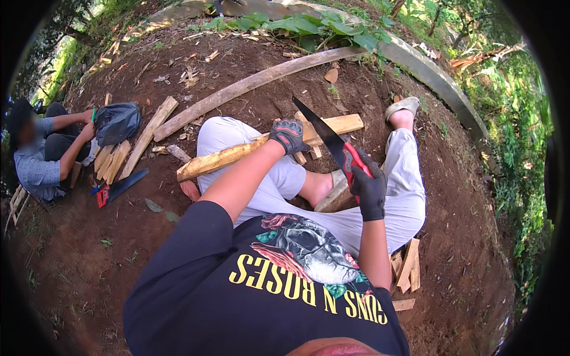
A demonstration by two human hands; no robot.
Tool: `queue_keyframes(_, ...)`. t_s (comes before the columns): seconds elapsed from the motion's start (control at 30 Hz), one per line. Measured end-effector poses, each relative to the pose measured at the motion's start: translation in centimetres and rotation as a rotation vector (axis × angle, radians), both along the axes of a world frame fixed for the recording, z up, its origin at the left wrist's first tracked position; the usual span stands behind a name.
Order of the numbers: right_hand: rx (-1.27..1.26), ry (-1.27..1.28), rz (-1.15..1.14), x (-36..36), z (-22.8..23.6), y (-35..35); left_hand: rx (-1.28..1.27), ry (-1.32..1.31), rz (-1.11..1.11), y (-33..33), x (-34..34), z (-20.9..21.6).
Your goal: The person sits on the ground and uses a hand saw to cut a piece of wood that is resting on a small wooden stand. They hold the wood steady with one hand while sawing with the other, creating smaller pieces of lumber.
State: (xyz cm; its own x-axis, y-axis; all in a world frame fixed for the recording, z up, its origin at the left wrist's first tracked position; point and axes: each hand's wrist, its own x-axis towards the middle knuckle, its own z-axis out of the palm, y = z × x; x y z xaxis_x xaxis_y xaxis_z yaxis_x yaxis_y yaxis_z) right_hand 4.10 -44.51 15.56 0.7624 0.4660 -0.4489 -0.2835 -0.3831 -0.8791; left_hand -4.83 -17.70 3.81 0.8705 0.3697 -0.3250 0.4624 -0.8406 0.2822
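Note:
My left hand (289, 135), in a black and grey glove, is closed over a rough piece of wood (222, 160) that lies slanting across my bent left leg. Further right, a paler stretch of wood (344, 124) shows past the hand; whether it is the same piece is hidden. A handsaw (319, 127) with a dark blade and red handle is gripped in my black-gloved right hand (369, 185). Its blade points up and left, crossing over the pale wood just right of my left hand. I cannot tell whether its teeth touch the wood.
On the left a seated person (38, 151) holds a green-handled tool by a dark plastic bag (117, 123). Split wood (113, 161) and another handsaw (124, 187) lie there. A long board (255, 86) stretches ahead; wood offcuts (408, 267) lie by my right hip.

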Motion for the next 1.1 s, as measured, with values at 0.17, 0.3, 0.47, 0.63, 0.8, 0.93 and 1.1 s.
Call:
queue_keyframes(0.17, -0.032, -0.031, -0.032, -1.5, 0.5, -3.6, 0.009, 0.036, -0.001, 0.5, 0.2, 0.4)
queue_keyframes(0.3, -0.086, 0.076, -0.055, -2.6, 5.7, -7.9, -0.012, 0.125, -0.036, 0.9, 0.8, 1.3)
queue_keyframes(0.47, -0.127, 0.018, 0.018, -3.4, 8.4, -10.2, 0.017, 0.101, -0.012, 0.7, 0.2, 1.1)
queue_keyframes(0.63, -0.14, -0.078, 0.021, -2.3, -1.1, -2.2, 0.022, 0.021, -0.003, 0.2, 0.2, 0.6)
queue_keyframes(0.8, -0.07, -0.201, 0.135, -0.2, -3.9, 1.5, 0.006, 0.081, 0.023, 1.0, 0.8, 1.4)
queue_keyframes(0.93, -0.13, -0.093, 0.121, -1.5, -3.5, -0.7, 0.012, 0.079, 0.032, 0.7, 0.3, 1.3)
queue_keyframes(1.1, -0.18, -0.261, 0.17, -3.1, 2.8, -5.1, -0.024, 0.096, 0.038, 0.6, 0.3, 1.9)
